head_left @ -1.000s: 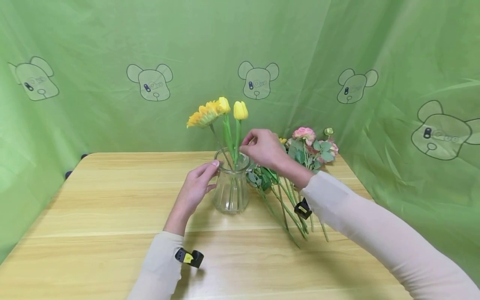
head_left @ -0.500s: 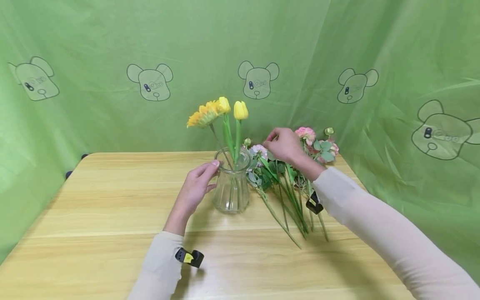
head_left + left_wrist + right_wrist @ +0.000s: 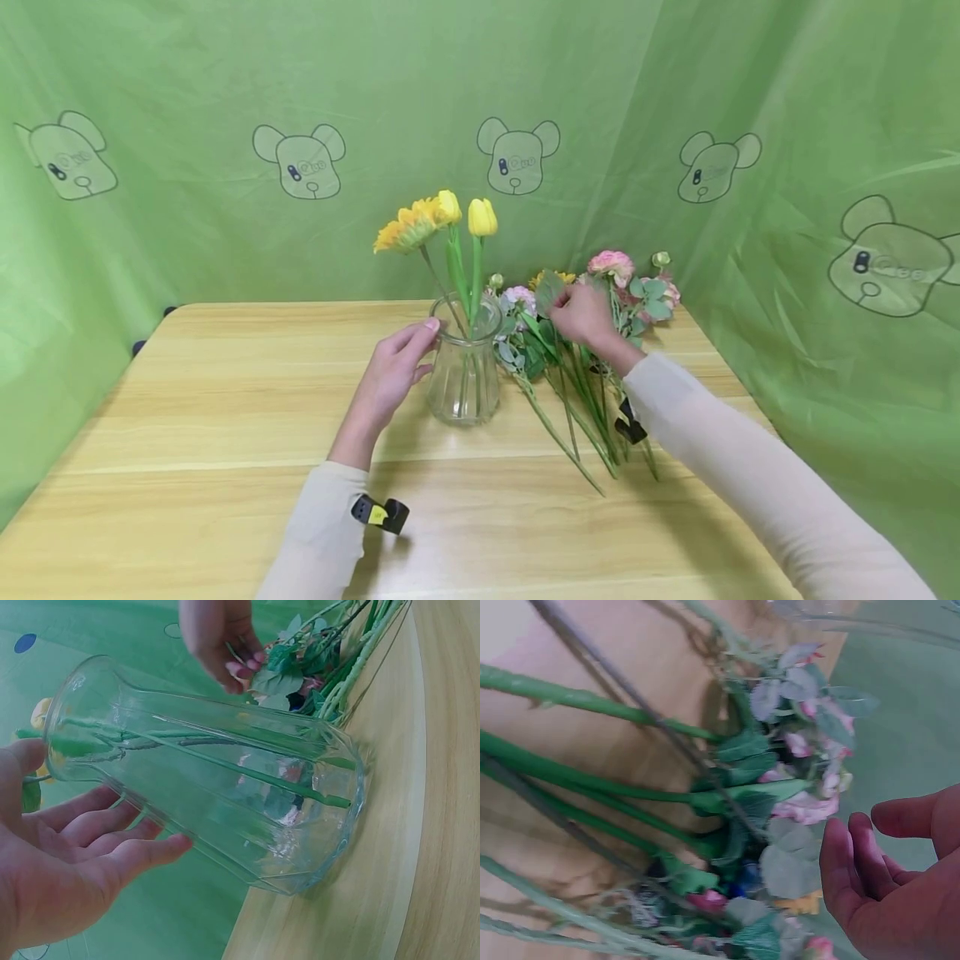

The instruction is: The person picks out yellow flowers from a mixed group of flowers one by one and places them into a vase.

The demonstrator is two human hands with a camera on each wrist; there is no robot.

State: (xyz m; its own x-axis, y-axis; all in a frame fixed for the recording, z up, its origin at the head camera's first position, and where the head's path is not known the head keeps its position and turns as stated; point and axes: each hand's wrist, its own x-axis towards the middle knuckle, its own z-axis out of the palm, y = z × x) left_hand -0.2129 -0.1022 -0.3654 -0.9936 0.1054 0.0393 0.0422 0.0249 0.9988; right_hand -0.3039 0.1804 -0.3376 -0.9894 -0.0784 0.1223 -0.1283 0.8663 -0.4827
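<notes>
A clear glass vase [image 3: 463,392] stands upright on the table, with a yellow-orange sunflower [image 3: 408,227] and two yellow tulips [image 3: 482,218] in it. My left hand [image 3: 393,367] holds the vase at its neck, thumb at the rim and the other fingers along the side, as the left wrist view also shows. To the right, my right hand [image 3: 588,321] is over a pile of loose flowers, beside a broad green leaf [image 3: 791,859]. Its fingers are loosely bent with nothing between them in the right wrist view. Whether they touch the leaf I cannot tell.
Pink blooms [image 3: 611,265], a pale lilac bloom [image 3: 520,302] and another yellow flower [image 3: 542,277] lie at the back right of the wooden table [image 3: 247,392]. Their green stems [image 3: 558,433] point towards the front. A green curtain [image 3: 405,92] encloses the table behind and at the sides.
My right hand has left the vase's mouth and moved right, then lower, over the loose flowers. My left hand and the vase have stayed in place.
</notes>
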